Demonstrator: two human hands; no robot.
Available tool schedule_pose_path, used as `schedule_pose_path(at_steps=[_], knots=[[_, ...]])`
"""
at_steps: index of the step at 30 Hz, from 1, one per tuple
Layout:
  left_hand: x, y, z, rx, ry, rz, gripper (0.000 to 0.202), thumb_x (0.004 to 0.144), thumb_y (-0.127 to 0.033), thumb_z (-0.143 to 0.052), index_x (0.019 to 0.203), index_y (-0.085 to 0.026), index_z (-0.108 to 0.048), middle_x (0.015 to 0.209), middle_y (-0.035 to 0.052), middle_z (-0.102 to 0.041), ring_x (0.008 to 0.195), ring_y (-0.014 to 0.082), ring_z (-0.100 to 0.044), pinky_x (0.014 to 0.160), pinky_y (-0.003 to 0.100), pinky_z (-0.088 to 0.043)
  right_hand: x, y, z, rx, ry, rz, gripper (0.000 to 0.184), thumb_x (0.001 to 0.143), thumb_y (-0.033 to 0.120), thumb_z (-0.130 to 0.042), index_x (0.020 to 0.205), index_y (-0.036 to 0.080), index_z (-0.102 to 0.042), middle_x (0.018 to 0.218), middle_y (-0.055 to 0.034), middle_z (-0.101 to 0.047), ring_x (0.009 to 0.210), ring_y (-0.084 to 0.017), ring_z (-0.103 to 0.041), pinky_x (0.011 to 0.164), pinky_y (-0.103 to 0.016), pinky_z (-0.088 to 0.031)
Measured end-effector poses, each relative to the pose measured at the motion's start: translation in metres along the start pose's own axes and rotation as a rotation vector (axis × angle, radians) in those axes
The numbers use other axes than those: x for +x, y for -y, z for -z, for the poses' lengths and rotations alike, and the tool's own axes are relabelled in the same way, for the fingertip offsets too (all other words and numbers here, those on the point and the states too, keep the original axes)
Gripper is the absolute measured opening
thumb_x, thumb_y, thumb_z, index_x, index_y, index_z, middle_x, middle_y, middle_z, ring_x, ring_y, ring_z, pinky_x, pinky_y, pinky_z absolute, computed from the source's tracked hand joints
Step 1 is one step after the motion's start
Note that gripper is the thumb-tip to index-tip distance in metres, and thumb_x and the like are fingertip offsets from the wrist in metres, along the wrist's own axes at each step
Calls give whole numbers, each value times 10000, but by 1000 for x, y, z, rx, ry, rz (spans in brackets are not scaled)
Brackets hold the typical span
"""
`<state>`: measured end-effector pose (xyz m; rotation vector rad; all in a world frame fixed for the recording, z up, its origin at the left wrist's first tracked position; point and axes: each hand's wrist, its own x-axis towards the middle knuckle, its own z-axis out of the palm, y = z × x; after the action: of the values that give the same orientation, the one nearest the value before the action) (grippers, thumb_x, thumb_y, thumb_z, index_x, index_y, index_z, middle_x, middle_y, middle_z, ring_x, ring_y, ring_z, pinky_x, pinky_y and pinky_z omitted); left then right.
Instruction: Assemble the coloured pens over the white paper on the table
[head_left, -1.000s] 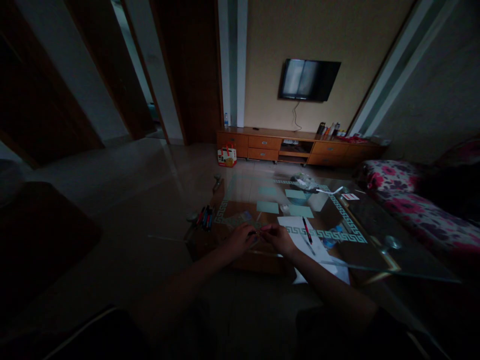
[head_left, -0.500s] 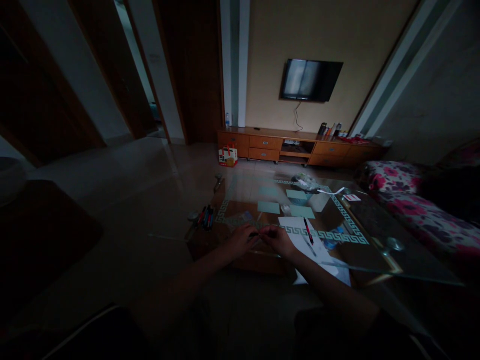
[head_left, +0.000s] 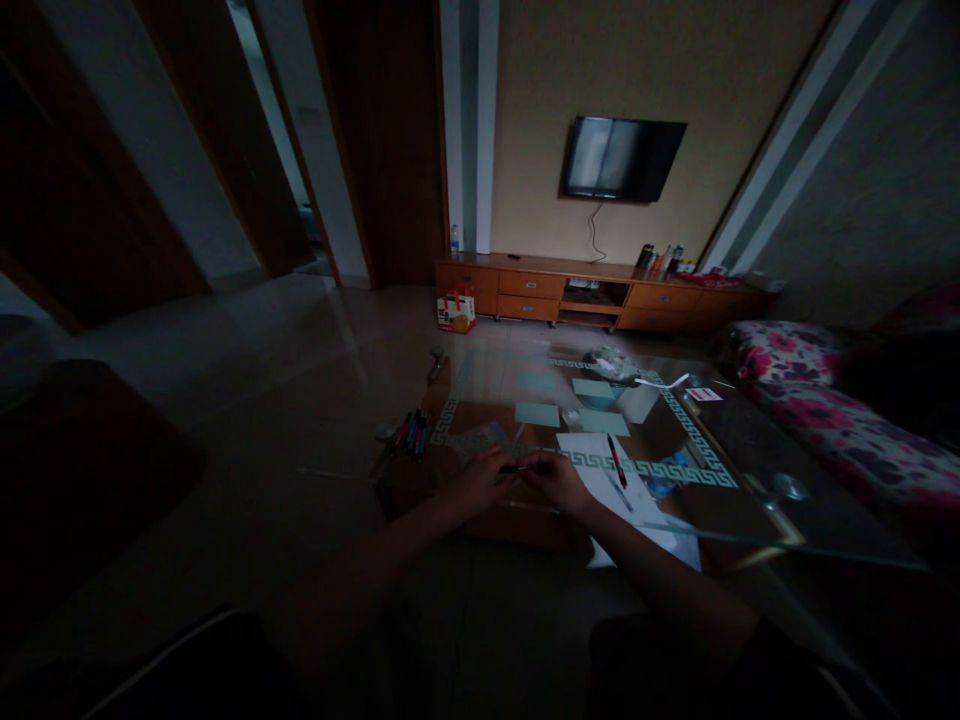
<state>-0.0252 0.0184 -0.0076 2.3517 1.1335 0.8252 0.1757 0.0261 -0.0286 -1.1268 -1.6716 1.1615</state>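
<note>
My left hand (head_left: 480, 478) and my right hand (head_left: 555, 479) meet at the near edge of a glass coffee table (head_left: 720, 440). Both have their fingers curled, pinching a small dark thin object (head_left: 513, 468) between them; the room is too dim to name it. A patterned paper (head_left: 480, 437) lies just beyond my left hand. A red-and-black pen (head_left: 615, 460) rests on white paper sheets (head_left: 637, 500) to the right of my right hand. A bundle of pens (head_left: 411, 436) sits at the table's left corner.
Pale green cards (head_left: 537, 414) lie further back on the table. A flowered sofa (head_left: 840, 410) runs along the right. A wooden TV cabinet (head_left: 592, 292) with a wall television (head_left: 621, 159) stands at the far wall, a small box (head_left: 456, 312) on the floor before it.
</note>
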Motion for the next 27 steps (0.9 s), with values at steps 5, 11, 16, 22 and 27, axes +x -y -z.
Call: schedule_pose_path(at_steps=[5,11,16,22,27], knots=[[0,1,0,19,22,3,141,846,-180,-609,965,-164,-682,905,46,-611,873,179,-587,778,272,-456,-1,0,1,-82,10,9,266,762,398,-699,896,169,-713,840,-54,-723,773,-206,-669,744,-334,-528],[0,-1,1,9,31,-15,150,856,-162,-588,969,-160,-686,890,44,-613,853,169,-589,771,265,-455,-5,7,0,-109,25,28,264,794,417,-670,893,176,-714,838,-50,-723,782,-205,-672,743,-324,-526],[0,-3,3,1,39,-17,132,853,-189,-607,953,-157,-687,890,48,-617,848,173,-589,747,264,-452,-5,9,0,-197,35,56,285,846,438,-613,892,177,-718,824,-44,-721,754,-191,-661,710,-298,-510],[0,1,0,4,50,-14,116,857,-191,-612,942,-161,-684,905,44,-613,846,161,-591,761,260,-454,-7,11,1,-302,32,45,378,895,492,-538,793,162,-690,693,-26,-671,634,-161,-609,578,-245,-436],[-1,1,-1,5,53,-27,166,853,-203,-627,1008,-179,-683,925,38,-613,868,164,-595,784,265,-460,-9,11,1,-346,35,53,469,929,532,-466,703,167,-654,632,-16,-628,585,-148,-569,536,-237,-387]])
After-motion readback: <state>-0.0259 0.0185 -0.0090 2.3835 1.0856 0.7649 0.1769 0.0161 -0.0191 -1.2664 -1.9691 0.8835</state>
